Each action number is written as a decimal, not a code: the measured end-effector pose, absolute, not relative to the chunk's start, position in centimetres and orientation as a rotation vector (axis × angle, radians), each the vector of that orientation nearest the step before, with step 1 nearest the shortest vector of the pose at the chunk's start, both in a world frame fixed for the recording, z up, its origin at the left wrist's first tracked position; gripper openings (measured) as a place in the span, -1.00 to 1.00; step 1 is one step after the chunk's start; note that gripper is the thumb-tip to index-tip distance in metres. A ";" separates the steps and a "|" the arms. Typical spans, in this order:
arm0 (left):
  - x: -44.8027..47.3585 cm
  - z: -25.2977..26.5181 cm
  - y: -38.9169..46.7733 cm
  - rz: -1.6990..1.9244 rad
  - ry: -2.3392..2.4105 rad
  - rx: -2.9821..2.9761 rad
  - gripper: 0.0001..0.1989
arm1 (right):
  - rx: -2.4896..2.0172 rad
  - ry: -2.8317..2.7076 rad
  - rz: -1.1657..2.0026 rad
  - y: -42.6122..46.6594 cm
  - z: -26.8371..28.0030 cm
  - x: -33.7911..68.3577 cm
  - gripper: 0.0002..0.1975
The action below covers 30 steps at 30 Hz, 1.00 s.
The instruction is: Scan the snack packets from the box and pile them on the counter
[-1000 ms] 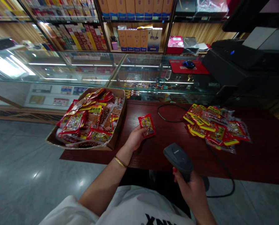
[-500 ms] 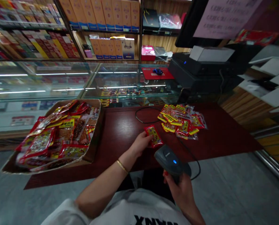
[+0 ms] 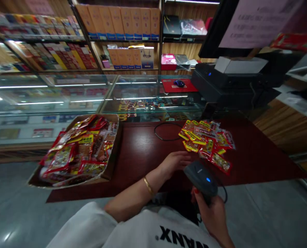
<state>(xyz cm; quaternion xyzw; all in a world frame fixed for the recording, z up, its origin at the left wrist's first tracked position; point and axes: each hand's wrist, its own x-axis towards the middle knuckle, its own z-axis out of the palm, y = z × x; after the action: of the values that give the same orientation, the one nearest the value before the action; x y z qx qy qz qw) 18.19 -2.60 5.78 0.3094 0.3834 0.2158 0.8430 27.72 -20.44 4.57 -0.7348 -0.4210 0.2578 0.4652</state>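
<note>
- Right hand [image 3: 212,213], lower right of frame: fingers wrapped tight around handheld barcode scanner [image 3: 201,178], blue light lit.
- Left hand [image 3: 174,162], centre: palm down on dark red table [image 3: 143,148], fingers loosely together, nothing visibly held.
- Snack packet pile [image 3: 207,140] just right of left hand.
- Cardboard box [image 3: 114,151] of snack packets, left.

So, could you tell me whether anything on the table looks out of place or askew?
Only the cardboard box of snack packets: its near left corner juts past the table edge, over the floor. The loose packets lie in an untidy heap.
</note>
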 end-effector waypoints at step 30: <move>-11.3 10.5 5.3 0.290 2.286 2.444 -0.74 | -1.647 -1.269 0.879 -14.6 3.2 26.0 -0.54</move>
<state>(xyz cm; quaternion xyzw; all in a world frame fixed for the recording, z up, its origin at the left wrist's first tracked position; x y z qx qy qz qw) -11.28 5.32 10.46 0.7234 0.6765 0.0857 -0.1085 25.96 -14.62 3.17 -0.6593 -0.5083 0.3518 0.4280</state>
